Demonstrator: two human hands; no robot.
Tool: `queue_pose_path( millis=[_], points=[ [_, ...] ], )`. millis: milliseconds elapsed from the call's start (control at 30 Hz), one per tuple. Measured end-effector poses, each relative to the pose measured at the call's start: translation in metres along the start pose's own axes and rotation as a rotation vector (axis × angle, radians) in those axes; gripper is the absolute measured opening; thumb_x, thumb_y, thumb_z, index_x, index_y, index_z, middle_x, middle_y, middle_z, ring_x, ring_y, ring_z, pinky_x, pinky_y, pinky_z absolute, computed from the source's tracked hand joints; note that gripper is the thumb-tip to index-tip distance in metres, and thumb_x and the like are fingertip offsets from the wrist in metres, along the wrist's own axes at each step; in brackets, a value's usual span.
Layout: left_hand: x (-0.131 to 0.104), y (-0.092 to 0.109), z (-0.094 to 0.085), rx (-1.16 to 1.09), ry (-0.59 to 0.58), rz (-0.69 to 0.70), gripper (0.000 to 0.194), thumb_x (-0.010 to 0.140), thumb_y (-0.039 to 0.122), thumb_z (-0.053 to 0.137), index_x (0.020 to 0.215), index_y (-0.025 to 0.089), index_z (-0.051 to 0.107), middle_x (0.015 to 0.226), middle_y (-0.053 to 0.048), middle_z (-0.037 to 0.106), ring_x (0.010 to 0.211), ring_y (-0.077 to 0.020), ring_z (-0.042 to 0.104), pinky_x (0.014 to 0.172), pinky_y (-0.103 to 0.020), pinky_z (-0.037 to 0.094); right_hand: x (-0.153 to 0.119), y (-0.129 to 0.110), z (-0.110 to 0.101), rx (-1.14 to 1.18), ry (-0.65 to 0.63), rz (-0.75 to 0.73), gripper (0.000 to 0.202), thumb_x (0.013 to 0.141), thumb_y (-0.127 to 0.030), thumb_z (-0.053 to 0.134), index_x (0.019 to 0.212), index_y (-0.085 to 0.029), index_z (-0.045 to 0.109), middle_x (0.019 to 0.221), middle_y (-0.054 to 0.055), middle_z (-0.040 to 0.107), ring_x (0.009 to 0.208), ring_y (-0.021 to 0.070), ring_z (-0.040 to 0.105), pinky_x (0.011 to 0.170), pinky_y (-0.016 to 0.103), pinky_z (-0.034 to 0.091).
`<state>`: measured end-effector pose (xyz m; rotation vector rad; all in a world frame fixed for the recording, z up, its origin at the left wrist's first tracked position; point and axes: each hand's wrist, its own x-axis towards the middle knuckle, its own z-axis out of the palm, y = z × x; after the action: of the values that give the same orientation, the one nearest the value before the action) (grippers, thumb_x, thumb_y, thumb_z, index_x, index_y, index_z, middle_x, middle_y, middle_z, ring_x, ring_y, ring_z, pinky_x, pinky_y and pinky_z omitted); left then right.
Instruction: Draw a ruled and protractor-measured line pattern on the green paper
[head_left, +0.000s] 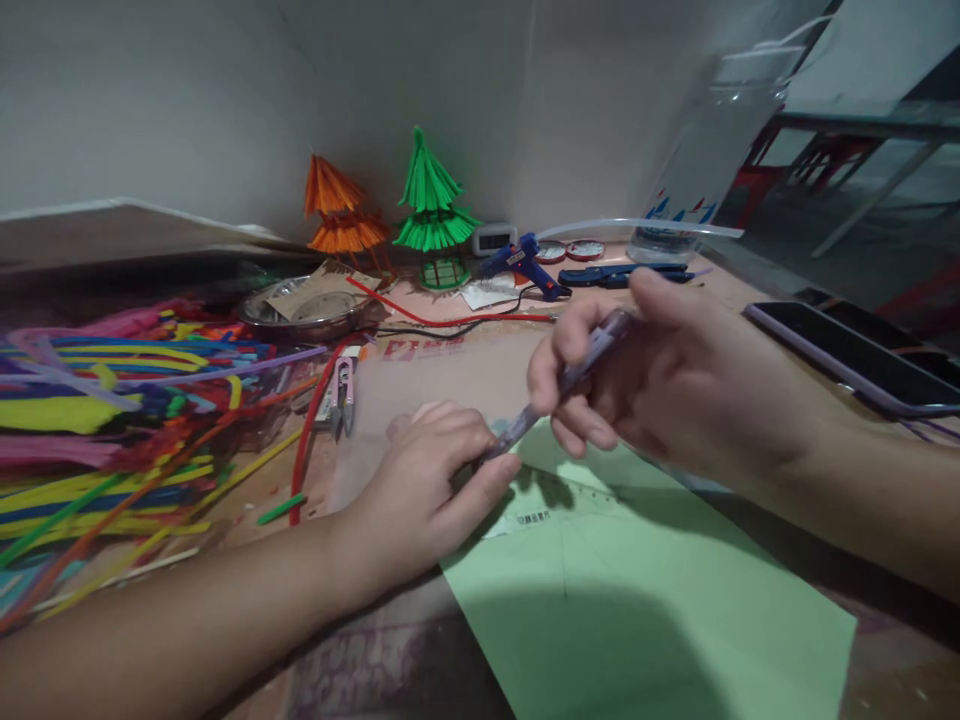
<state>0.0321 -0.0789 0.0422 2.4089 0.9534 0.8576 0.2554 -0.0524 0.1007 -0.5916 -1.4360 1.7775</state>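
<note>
A slim purplish translucent pen slants between my hands. My right hand is raised over the paper, its fingers closed on the pen's upper part. The pen's lower end runs in between the thumb and forefinger of my left hand, which is closed at that end; the tip itself is hidden. Under both hands lies a light green sheet of paper with faint drawn lines. A clear ruler rests across the sheet, its left end next to my left thumb.
Pink-handled thread snips and many coloured pipe cleaners lie at left. Behind stand an orange tree, a green tree, a metal dish and a blue glue gun. Rightward are pliers, a large bottle and a phone.
</note>
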Motion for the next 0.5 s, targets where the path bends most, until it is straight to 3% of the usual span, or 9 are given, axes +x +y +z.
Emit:
queue_pose_path(
  millis=[167, 300, 500],
  points=[
    [-0.002, 0.002, -0.001, -0.011, 0.004, 0.002, 0.029, 0.107, 0.036, 0.054, 0.083, 0.02, 0.059, 0.081, -0.001, 0.06, 0.083, -0.021, 0.057, 0.078, -0.036, 0.04, -0.001, -0.017, -0.001, -0.03, 0.102, 0.009, 0.043, 0.103, -0.05, 0.039, 0.073, -0.022, 0.054, 0.071, 0.001, 0.055, 0.053, 0.013, 0.044, 0.053, 0.028, 0.046],
    [-0.004, 0.003, 0.0, -0.043, 0.043, 0.041, 0.013, 0.107, 0.023, 0.05, 0.108, 0.017, 0.062, 0.102, -0.004, 0.067, 0.1, -0.0211, 0.061, 0.089, -0.037, 0.043, 0.003, -0.021, -0.009, -0.04, 0.239, -0.036, 0.041, 0.103, -0.044, 0.033, 0.073, -0.023, 0.05, 0.069, 0.0, 0.05, 0.047, 0.0104, 0.034, 0.05, 0.027, 0.041],
    [-0.003, 0.001, 0.0, -0.001, 0.069, 0.054, 0.016, 0.108, 0.016, 0.046, 0.109, 0.019, 0.062, 0.1, -0.003, 0.067, 0.098, -0.02, 0.061, 0.089, -0.037, 0.045, 0.004, -0.022, -0.008, -0.056, 0.292, -0.045, 0.034, 0.099, -0.041, 0.039, 0.07, -0.024, 0.044, 0.066, -0.001, 0.045, 0.049, 0.0112, 0.032, 0.051, 0.027, 0.039]
  ],
)
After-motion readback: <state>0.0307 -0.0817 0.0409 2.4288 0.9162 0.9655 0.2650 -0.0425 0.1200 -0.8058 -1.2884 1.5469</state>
